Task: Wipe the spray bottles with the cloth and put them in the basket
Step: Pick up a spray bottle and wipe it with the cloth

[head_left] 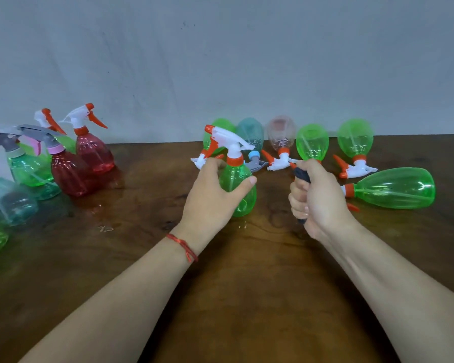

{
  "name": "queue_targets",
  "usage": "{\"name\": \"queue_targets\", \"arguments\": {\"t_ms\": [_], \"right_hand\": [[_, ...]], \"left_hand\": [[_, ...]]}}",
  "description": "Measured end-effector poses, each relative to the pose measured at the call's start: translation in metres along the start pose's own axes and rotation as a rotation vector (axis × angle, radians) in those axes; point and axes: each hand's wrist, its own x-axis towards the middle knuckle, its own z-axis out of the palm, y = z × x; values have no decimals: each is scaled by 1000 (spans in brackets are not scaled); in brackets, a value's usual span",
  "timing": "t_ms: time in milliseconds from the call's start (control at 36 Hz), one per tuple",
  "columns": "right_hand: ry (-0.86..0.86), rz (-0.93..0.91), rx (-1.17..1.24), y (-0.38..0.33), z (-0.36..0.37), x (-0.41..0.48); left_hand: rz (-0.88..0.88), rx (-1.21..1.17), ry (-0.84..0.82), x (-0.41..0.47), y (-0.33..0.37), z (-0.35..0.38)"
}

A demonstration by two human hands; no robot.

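My left hand (215, 191) grips an upright green spray bottle (243, 184) with a white and orange trigger head, at the middle of the wooden table (247, 284). Just to its right, my right hand (316, 197) is clenched round a dark balled-up cloth (302, 176); only its ends show above and below the fist. Behind both hands several bottles lie on their sides, mostly green (312, 141), with one teal (250, 132) and one pinkish clear (281, 132). A large green bottle (396, 188) lies to the right of my right hand. No basket is in view.
A cluster of upright bottles stands at the left: red (95, 150), dark red (68, 172), green (29, 169) and teal (8, 203). A grey wall (220, 61) rises behind the table. Small wet marks (105, 227) show on the wood.
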Motion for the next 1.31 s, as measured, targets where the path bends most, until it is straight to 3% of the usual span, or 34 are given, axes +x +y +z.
{"name": "queue_targets", "arguments": {"t_ms": [111, 306, 500, 611, 694, 806, 889, 1028, 1167, 1306], "right_hand": [[14, -15, -10, 2, 2, 2], [60, -85, -39, -2, 7, -4], [105, -111, -44, -1, 5, -6], [-31, 8, -106, -4, 1, -7], [-14, 67, -87, -3, 4, -6], [-86, -71, -278, -8, 10, -6], [-100, -285, -505, -7, 5, -4], [-89, -399, -278, 1, 3, -7], [-36, -491, -378, 6, -6, -3], [111, -612, -446, 4, -20, -1]], "left_hand": [[27, -5, -25, -4, -2, -3], [134, -22, -301, -4, -22, -17], [116, -193, -223, -1, -29, -16], [68, -408, -191, -8, -19, -20], [73, -454, -142, -14, -12, -18], [92, -506, -164, -20, -6, -15], [133, -472, -186, -23, -1, -16], [171, -399, -275, -27, 5, -18], [194, -319, -449, -34, 5, -15], [315, -171, -364, -39, 11, -11]]}}
